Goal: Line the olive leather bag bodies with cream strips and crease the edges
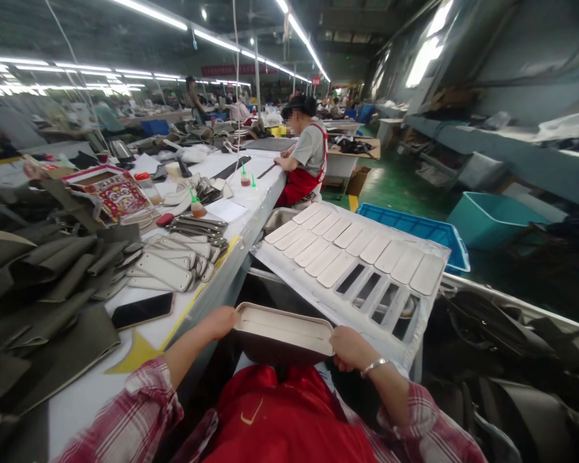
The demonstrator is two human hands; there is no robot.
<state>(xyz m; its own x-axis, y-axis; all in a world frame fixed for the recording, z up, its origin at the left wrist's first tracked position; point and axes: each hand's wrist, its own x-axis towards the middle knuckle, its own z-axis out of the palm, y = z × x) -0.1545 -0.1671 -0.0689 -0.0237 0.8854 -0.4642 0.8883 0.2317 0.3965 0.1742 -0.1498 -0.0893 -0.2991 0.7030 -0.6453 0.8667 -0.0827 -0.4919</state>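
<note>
My left hand (222,321) and my right hand (350,347) grip the two ends of a bag piece (284,329) above my lap. Its upper face is a long cream panel with rounded corners, a raised rim and a line along its middle; the side below is dark. Fingers of both hands are closed on the rim, partly hidden behind it. Just beyond it, to the right, a white slotted board (313,292) carries rows of cream rounded panels (335,269). A phone (143,310) lies on the worktable to the left of my left hand.
Cream hole-punched pieces (161,270), dark folded pieces (43,289) and small glue bottles (197,204) cover the long table (207,289). A co-worker (306,151) sits farther along it. Blue bin (415,231) and teal bin (495,218) stand at right; dark bags (502,328) lie nearer.
</note>
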